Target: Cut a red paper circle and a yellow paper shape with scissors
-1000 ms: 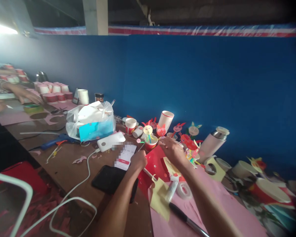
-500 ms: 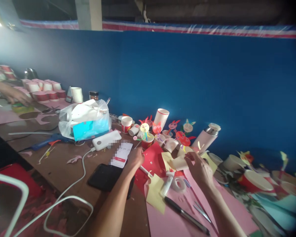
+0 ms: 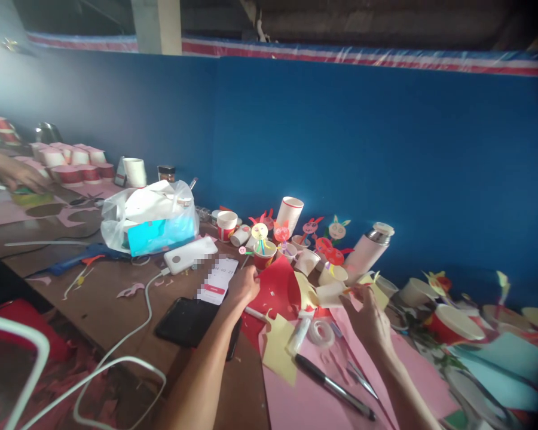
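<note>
My left hand (image 3: 245, 288) is closed at the left edge of a sheet of red paper (image 3: 275, 283), which bows up beside the fingers. My right hand (image 3: 368, 316) is pinched near a small orange strip and scraps of cream paper (image 3: 329, 295); what lies between its fingertips I cannot make out. Between the hands lie a yellow paper piece (image 3: 280, 349), a roll of clear tape (image 3: 321, 333), a white tube (image 3: 300, 333), a black marker (image 3: 334, 387) and scissors (image 3: 363, 381), partly on pink paper (image 3: 291, 400).
Paper cups with paper faces (image 3: 264, 255) stand behind the hands, beside a tilted thermos (image 3: 370, 254). Further left are a phone (image 3: 217, 283), a white power bank (image 3: 190, 255), a plastic bag (image 3: 112, 224) and a blue glue gun (image 3: 76, 260). Another person's hand (image 3: 24, 174) works at far left.
The view has shifted slightly. The red paper now bows up more beside my left hand. My right hand has turned, and its fingertips are drawn closer together by the cream paper.
</note>
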`<state>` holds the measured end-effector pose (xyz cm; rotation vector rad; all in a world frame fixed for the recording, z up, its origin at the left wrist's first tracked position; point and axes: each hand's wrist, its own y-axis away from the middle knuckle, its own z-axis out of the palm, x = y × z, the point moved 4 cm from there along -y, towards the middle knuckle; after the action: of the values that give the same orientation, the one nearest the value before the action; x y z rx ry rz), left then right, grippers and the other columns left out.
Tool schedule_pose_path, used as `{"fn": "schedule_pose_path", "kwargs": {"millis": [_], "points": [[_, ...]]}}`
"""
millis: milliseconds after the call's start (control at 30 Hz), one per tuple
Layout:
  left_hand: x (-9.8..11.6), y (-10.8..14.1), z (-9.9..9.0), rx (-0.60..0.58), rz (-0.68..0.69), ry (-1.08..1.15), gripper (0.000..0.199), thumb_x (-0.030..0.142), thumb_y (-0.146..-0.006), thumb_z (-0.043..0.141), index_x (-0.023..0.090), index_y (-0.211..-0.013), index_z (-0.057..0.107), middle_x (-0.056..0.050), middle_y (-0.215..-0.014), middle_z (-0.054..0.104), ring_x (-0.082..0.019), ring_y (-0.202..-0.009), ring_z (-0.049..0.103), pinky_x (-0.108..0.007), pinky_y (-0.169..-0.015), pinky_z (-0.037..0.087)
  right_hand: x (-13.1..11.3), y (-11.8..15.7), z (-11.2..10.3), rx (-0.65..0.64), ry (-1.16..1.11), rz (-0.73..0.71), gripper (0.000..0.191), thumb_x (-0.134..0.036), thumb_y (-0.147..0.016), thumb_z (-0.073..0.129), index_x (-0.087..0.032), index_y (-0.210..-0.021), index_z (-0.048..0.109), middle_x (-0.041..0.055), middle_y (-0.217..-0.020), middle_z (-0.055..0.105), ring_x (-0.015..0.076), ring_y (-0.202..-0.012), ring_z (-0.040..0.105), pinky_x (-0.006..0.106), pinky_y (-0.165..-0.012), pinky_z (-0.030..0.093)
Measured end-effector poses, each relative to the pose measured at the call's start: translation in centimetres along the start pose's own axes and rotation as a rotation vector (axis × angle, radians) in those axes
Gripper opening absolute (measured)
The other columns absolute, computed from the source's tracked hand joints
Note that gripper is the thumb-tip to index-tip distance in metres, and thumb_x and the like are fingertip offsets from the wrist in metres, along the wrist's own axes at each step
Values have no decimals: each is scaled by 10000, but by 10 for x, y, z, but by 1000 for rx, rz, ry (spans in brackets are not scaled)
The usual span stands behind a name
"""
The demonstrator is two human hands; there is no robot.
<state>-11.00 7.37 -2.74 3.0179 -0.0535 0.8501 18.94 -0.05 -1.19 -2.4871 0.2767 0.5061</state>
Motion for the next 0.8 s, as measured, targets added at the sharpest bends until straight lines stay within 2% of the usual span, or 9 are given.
{"fn": "schedule_pose_path", "kwargs": {"millis": [167,333,467,633,800], "points": [[2,1,-1,32,32,7,68,224,-813,512,213,-800,578,-40,-880,673,-184,-841,617,-256,-666,408,7,2,12,-24,-91,66,315,-393,-779,476,-206,-1030,517,74,-890,704,238,-780,671,325,-616,493],[7,5,-6,94,95,35,50,210,-813,518,215,-786,560,-23,-843,667,-172,-817,614,-247,-658,393,7,4,10,13,-175,75,332,-382,-791,482,-211,-1073,513,58,-855,701,214,-687,664,309,-597,487],[12,8,-9,166,163,57,59,204,-830,493,223,-816,547,-13,-831,661,-170,-803,614,-250,-658,385,5,10,9,57,-277,35,379,-392,-803,484,-189,-1123,490,44,-822,674,188,-636,653,294,-586,507],[22,15,-15,243,255,73,61,201,-843,482,225,-860,535,-8,-836,661,-167,-803,617,-245,-671,381,5,17,13,135,-390,-37,403,-391,-813,500,-175,-1153,481,72,-895,648,176,-676,638,298,-600,537],[35,25,-31,310,313,57,68,179,-837,476,213,-857,531,-12,-793,654,-173,-754,617,-253,-654,372,13,22,21,201,-406,-70,462,-374,-819,515,-168,-1227,446,83,-901,639,172,-664,631,305,-574,530]]}}
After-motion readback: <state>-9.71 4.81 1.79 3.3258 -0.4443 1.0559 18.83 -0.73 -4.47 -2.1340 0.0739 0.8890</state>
